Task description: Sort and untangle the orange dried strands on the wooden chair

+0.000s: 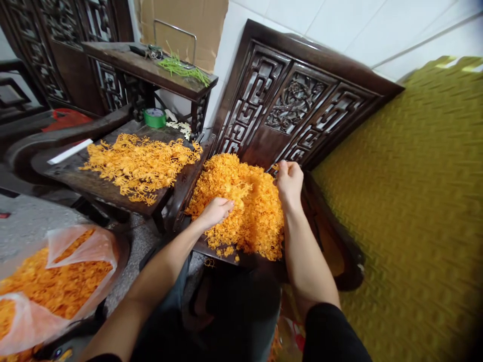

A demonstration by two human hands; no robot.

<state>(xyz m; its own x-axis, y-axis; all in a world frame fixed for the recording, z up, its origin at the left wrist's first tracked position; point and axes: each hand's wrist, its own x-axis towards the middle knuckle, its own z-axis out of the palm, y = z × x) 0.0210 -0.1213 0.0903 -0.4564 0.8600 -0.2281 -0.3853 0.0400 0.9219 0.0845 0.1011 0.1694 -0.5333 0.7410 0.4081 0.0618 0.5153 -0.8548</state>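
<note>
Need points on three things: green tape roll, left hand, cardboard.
Green tape roll (155, 118): head view, on its green side.
Left hand (219, 212): head view, back of the hand.
Cardboard (181, 35): head view, bare brown face.

Before you, a heap of pieces (260, 226) lay on a seat (241, 258), its backrest (266, 146) behind; left, a spread of pieces (139, 163) and a tape roll (154, 119) lay on a low table (71, 172) beside a shelf (162, 83) bearing stems (183, 69); lower left, a bag (81, 249) held more; right was a mat (407, 211)
</note>
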